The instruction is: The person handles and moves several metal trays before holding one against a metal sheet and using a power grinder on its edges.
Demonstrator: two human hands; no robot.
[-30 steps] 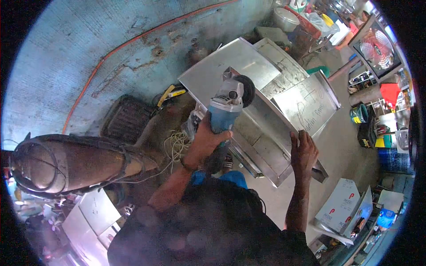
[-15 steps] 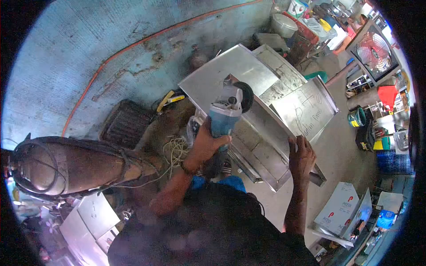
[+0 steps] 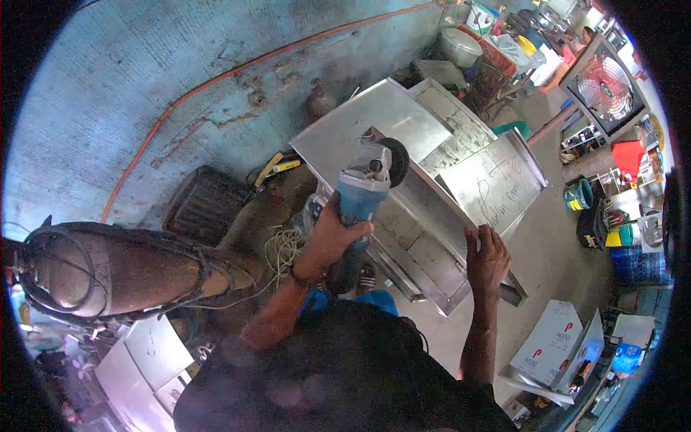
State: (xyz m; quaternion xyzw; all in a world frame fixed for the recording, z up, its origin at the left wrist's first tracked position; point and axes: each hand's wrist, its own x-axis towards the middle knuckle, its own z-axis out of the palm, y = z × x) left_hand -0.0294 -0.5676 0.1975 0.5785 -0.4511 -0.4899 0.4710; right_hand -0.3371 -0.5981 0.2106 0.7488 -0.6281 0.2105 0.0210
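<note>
Grinder [image 3: 363, 194] in your left hand [image 3: 329, 241], raised over the far end of the channel [image 3: 435, 205], its black wheel [image 3: 398, 162] tipped toward that end; whether wheel and metal touch, or whether the wheel is turning, you can't tell from here. Your left fingers are wrapped firmly round the blue body, thumb across the near side. Your right hand [image 3: 489, 259] sits by the channel's near end, fingers bent and fingertips at its edge; whether they pinch it or only rest there can't be told. Over the last second little has changed: the whole scene has slid slightly down in your view, most likely from your head tilting, while grinder, channel and both hands have kept nearly the same places to one another. That suggests a steady hold rather than a fresh cut, since the channel looks no further worked. Beyond the channel's far end lies a bare sheet [image 3: 374, 115], to its right a panel [image 3: 497, 183] with handwriting, and well to its left a loose coil of cord [image 3: 284, 248].
</note>
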